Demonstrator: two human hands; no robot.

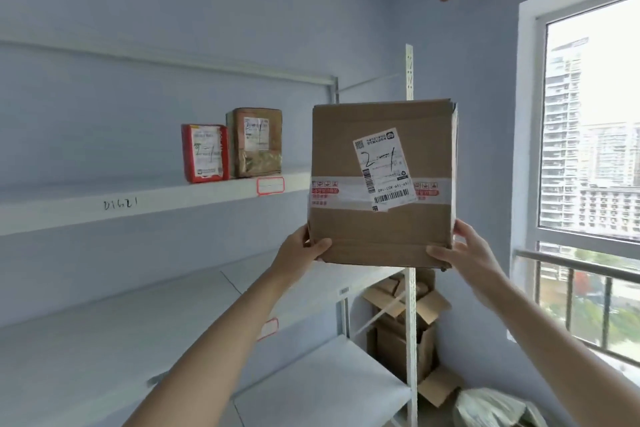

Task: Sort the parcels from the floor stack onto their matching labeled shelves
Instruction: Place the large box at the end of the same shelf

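Note:
I hold a brown cardboard parcel (349, 135) up in the air with both hands. Its white label has "2-1" handwritten on it, and taped bands cross its front. My left hand (300, 247) grips its lower left corner and my right hand (462, 250) its lower right corner. The parcel hangs in front of the right end of the white upper shelf (166, 196). On that shelf stand a red parcel (205, 152) and a brown wrapped parcel (257, 142), both marked "2-1". A red-framed tag (270, 185) is stuck on the shelf's front edge.
Lower white shelves (114, 326) run below, one with another red-framed tag (267, 329). The rack's upright post (410, 305) stands at the right end. Opened cardboard boxes (405, 329) sit in the corner behind it. A grey bag (491, 407) lies on the floor. A window with a railing (575, 267) is at right.

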